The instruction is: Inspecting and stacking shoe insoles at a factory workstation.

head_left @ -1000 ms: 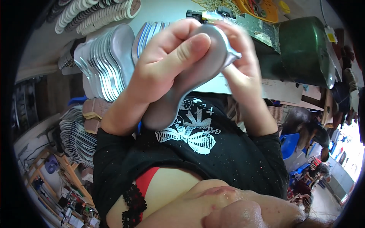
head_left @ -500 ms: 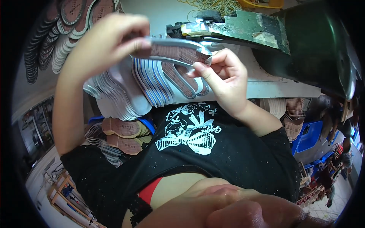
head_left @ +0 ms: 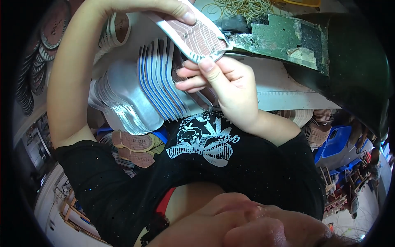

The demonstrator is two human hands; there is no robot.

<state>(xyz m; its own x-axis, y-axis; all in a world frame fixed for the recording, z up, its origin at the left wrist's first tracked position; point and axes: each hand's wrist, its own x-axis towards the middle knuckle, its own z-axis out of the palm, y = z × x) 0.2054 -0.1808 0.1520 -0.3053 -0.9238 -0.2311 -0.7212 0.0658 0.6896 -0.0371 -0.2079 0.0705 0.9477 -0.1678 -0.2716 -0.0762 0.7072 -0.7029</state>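
Head view, only one. I see both hands raised over the bench, sharing one shoe insole, brown-pink face with a grey-white edge, patterned side toward the camera. Left hand is mostly cut off by the top rim; its fingers are pressed down on the insole's upper end, thumb side hidden, so I can't tell the full grip. Right hand pinches the lower tip between thumb and forefinger, other fingers curled loosely under. Held at both ends like that, the piece stays flat and taut, probably for a look at its face.

Insole sits just above a fanned stack of grey and blue-edged insoles on the white bench top; fanned, I'd judge, so single pieces peel off easily. Green worn machine just right of the insole tip. Rubber bands pile at top. More brown insoles lie lower, beneath the bench edge.
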